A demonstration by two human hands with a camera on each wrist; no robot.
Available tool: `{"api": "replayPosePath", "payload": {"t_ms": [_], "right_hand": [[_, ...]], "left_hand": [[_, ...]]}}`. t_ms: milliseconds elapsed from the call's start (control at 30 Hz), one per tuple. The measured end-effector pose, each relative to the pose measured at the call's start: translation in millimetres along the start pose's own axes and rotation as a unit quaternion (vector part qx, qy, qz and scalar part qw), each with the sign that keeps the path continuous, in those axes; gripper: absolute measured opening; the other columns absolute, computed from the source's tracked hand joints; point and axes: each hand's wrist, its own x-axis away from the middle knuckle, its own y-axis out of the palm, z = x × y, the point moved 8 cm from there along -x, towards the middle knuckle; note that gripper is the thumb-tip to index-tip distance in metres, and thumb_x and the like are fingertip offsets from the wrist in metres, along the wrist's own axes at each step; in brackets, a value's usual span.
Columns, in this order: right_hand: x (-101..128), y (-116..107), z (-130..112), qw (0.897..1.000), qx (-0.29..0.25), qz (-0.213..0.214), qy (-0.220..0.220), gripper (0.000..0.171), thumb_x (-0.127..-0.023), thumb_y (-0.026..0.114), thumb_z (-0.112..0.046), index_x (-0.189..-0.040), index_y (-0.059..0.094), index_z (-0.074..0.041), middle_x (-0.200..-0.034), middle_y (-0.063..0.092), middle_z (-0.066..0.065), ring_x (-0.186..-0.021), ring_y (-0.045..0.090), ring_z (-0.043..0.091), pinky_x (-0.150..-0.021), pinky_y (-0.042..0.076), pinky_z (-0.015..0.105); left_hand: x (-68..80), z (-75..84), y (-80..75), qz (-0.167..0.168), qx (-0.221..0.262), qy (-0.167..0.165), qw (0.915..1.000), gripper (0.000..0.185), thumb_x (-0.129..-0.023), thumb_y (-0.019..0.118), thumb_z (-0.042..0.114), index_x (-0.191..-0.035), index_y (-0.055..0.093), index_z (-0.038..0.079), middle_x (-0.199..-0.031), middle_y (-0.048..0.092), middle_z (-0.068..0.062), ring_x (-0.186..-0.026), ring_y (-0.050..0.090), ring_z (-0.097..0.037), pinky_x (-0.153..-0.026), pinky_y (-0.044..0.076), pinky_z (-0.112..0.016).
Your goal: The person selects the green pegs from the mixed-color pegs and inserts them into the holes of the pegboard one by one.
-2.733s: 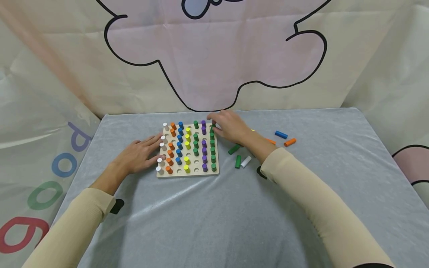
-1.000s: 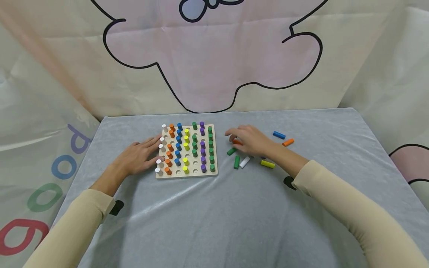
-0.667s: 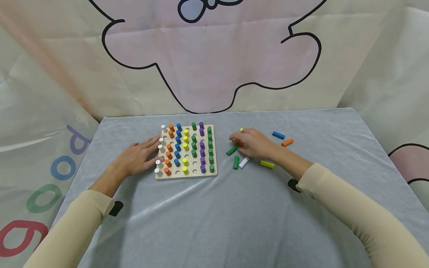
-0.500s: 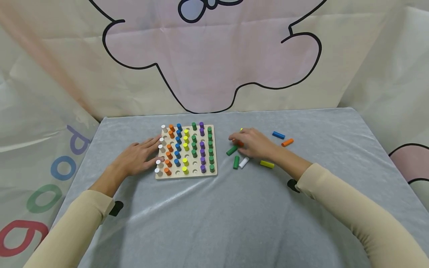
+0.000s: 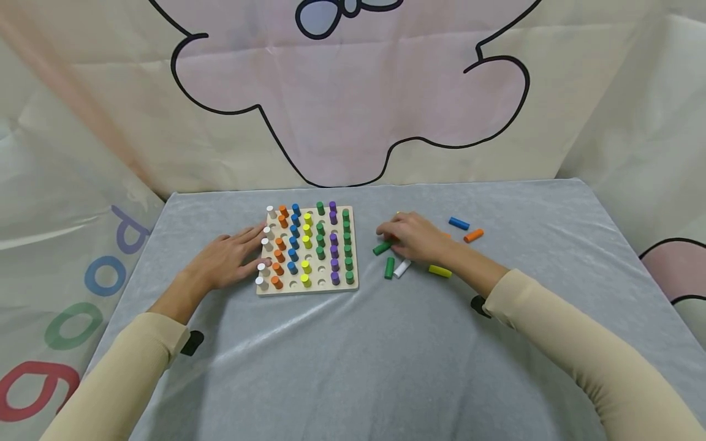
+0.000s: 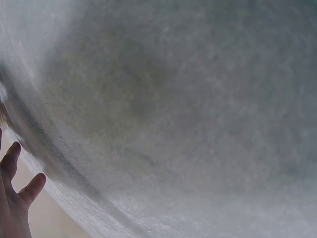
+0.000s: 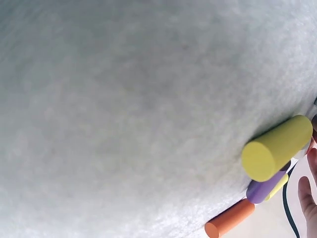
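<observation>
Our left hand (image 5: 226, 260) lies flat on the gray surface (image 5: 353, 355), fingers straight, with the fingertips touching the left edge of the wooden peg board (image 5: 307, 288). We think it rests there so the board does not slide. The board stands left of the middle, and most of its holes have pegs standing up in color rows: white, orange, blue, yellow, green, purple, green. A few holes are bare.

Our right hand (image 5: 417, 237) is just right of the board, over the loose pegs that lie on their sides. Its fingers are curled down, and the tips touch a green peg (image 5: 382, 247). A bit of orange shows under the hand. We cannot tell for sure if the grip is pinching a peg or only touching it.

Near the hand lie another green peg (image 5: 390, 267), a white peg (image 5: 404, 267) and a yellow peg (image 5: 440, 271). Farther right lie a blue peg (image 5: 459, 223) and an orange peg (image 5: 474, 235), apart from the others.

The right wrist view shows a yellow peg (image 7: 276, 148), a purple peg (image 7: 265, 187) and an orange peg (image 7: 229, 219) close up.
</observation>
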Motion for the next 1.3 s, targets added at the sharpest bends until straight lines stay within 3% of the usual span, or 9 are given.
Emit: {"api": "replayPosePath", "payload": {"t_ms": [567,800,1100,1300], "right_hand": [[-3.7,-3.2,3.0,1.0,-0.001,-0.016,0.027,0.034,-0.09,0.072,-0.006,-0.123,0.067,-0.006,-0.105,0.071,0.006,-0.099,0.063,0.025,-0.095,0.047,0.047],[-8.4,-16.2,2.0,1.0,-0.007,0.011,0.014,0.034,-0.09,0.072,-0.004,-0.124,0.066,-0.004,-0.104,0.072,0.007,-0.099,0.065,0.028,-0.092,0.05,0.047],[-14.0,-37.9,7.6,0.998,-0.046,0.039,0.034,0.037,-0.092,0.069,-0.003,-0.128,0.061,-0.001,-0.108,0.072,0.011,-0.103,0.065,0.032,-0.089,0.051,0.046],[-21.2,-46.2,6.9,0.997,-0.031,0.063,0.027,0.037,-0.09,0.069,-0.002,-0.126,0.062,-0.002,-0.107,0.073,0.009,-0.104,0.065,0.031,-0.099,0.046,0.049]], "left_hand": [[0.0,0.5,-0.7,0.003,0.002,0.001,1.0,0.081,-0.099,0.043,0.061,-0.158,0.026,0.007,-0.165,0.017,-0.012,-0.147,0.027,-0.037,-0.107,0.034,-0.063],[-0.3,1.0,-0.9,0.003,0.003,0.003,1.0,0.081,-0.099,0.042,0.061,-0.158,0.026,0.007,-0.165,0.017,-0.013,-0.146,0.028,-0.038,-0.106,0.035,-0.063],[0.9,3.1,-2.3,0.014,0.005,0.008,0.9999,0.079,-0.1,0.043,0.059,-0.158,0.026,0.007,-0.165,0.018,-0.012,-0.146,0.029,-0.037,-0.105,0.036,-0.062],[1.7,2.4,-2.8,0.013,0.011,0.003,0.9998,0.079,-0.1,0.044,0.059,-0.158,0.026,0.008,-0.165,0.018,-0.012,-0.146,0.029,-0.037,-0.106,0.035,-0.062]]}}
